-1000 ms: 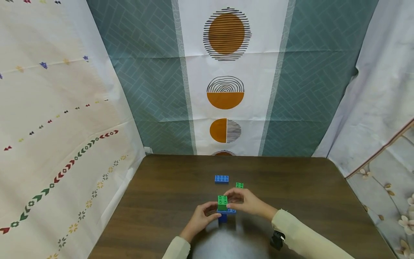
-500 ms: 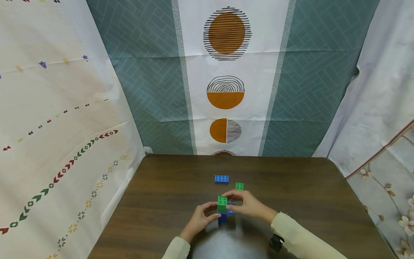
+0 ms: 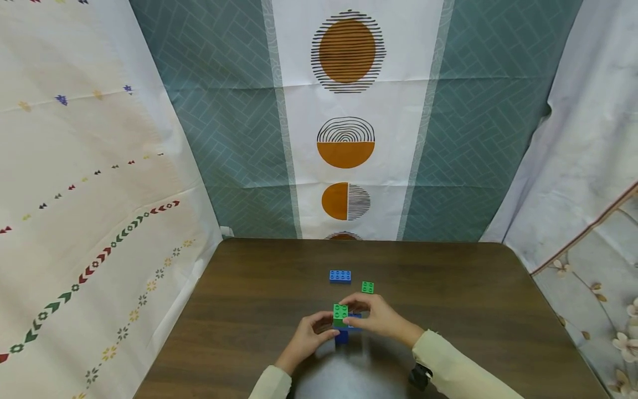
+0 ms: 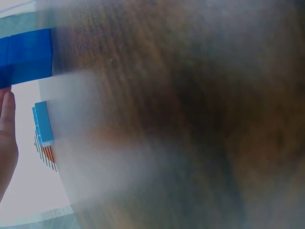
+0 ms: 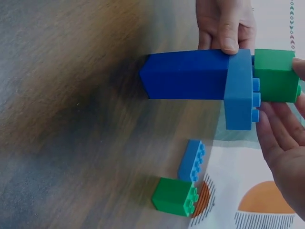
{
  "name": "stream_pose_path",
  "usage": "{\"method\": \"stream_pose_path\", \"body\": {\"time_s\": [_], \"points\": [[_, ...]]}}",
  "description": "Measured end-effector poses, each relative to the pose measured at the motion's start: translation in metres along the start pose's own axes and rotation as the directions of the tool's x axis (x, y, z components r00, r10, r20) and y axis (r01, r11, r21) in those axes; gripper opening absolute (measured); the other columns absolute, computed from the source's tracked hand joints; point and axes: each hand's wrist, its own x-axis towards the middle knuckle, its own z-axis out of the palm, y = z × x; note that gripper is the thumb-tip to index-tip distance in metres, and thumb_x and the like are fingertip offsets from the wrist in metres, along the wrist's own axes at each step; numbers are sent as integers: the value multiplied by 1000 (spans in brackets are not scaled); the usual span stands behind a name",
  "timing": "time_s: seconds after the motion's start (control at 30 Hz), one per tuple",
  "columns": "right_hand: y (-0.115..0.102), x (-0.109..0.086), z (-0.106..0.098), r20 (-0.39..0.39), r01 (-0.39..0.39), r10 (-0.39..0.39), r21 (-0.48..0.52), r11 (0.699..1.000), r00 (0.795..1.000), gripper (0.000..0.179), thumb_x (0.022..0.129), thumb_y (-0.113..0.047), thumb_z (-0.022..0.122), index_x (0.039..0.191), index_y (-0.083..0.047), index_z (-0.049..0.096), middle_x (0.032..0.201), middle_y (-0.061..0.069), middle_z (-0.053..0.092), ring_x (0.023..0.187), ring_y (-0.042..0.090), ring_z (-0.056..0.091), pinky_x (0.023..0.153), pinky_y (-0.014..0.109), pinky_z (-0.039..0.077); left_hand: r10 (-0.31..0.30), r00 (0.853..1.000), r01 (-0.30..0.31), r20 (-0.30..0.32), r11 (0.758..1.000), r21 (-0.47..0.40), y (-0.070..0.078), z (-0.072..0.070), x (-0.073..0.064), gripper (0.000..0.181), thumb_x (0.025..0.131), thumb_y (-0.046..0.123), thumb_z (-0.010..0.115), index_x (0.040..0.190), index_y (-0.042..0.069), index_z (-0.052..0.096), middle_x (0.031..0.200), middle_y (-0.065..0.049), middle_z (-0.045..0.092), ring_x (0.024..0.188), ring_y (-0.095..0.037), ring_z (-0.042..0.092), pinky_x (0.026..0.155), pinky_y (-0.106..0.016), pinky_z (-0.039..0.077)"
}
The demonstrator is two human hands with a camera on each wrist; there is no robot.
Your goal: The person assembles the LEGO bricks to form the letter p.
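Observation:
A tower of dark blue bricks [image 5: 188,74] stands on the table with a light blue brick [image 5: 237,95] across its top, overhanging to the right. On the left end of that crosspiece sits a green brick [image 5: 274,76]; a narrow gap with studs shows between the two. My right hand [image 3: 380,317] pinches the green brick between thumb and fingers. From the left, my left hand [image 3: 308,336] grips the tower just under the light blue brick, its thumb nearest me. In the left wrist view, part of that hand [image 4: 6,129] shows at the edge below the dark blue bricks.
Farther back on the brown table [image 3: 259,288] lie a loose blue brick [image 3: 340,277] and, to its right and a little nearer, a loose green brick [image 3: 368,287]. Patterned cloths hang behind the table and on both sides.
My right hand has shifted slightly toward me, so more of the loose green brick shows behind it. The left hand keeps its grip on the tower.

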Motion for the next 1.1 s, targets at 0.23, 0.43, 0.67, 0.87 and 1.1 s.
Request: {"method": "stream_pose_path", "body": {"time_s": [0.23, 0.43, 0.67, 0.87, 1.1], "points": [[1, 3, 0, 11, -41, 41, 6, 999, 999, 30, 88, -7, 70, 115, 1, 63, 108, 14, 66, 96, 35, 63, 86, 57, 50, 10, 1000, -10, 5, 1000, -17, -2, -2, 1, 35, 87, 9, 71, 120, -2, 62, 114, -18, 66, 106, -20, 64, 91, -29, 52], [0, 4, 0, 8, -48, 48, 0, 999, 999, 29, 87, -8, 71, 114, -1, 64, 106, 11, 67, 93, 28, 63, 86, 47, 53, -28, 1000, 28, -1, 1000, -11, 0, -3, 2, 35, 86, 10, 72, 119, 2, 63, 114, -14, 66, 106, -18, 64, 91, -27, 52], [0, 0, 2, -29, -61, 62, 21, 998, 998, 30, 88, -8, 71, 116, 0, 64, 106, 12, 67, 94, 27, 63, 85, 33, 53, -36, 999, 36, 1, 999, -12, 1, -1, 3, 34, 86, 10, 72, 118, 3, 64, 113, -13, 66, 106, -19, 64, 91, -27, 52], [1, -3, 5, -52, -74, 77, 57, 996, 996, 31, 88, -8, 70, 117, 1, 63, 109, 14, 66, 97, 29, 63, 86, 27, 52, -58, 998, 58, -3, 998, -20, 1, 0, 2, 33, 86, 7, 72, 118, 3, 64, 114, -13, 66, 106, -18, 64, 91, -28, 52], [-1, -4, 8, -63, -73, 78, 68, 995, 995, 31, 88, -7, 70, 117, 2, 62, 110, 16, 66, 100, 32, 62, 91, 42, 52, -45, 999, 45, -14, 999, -31, 17, 1, -1, 33, 86, 0, 70, 118, -2, 62, 114, -18, 65, 107, -26, 63, 92, -33, 52]]}}
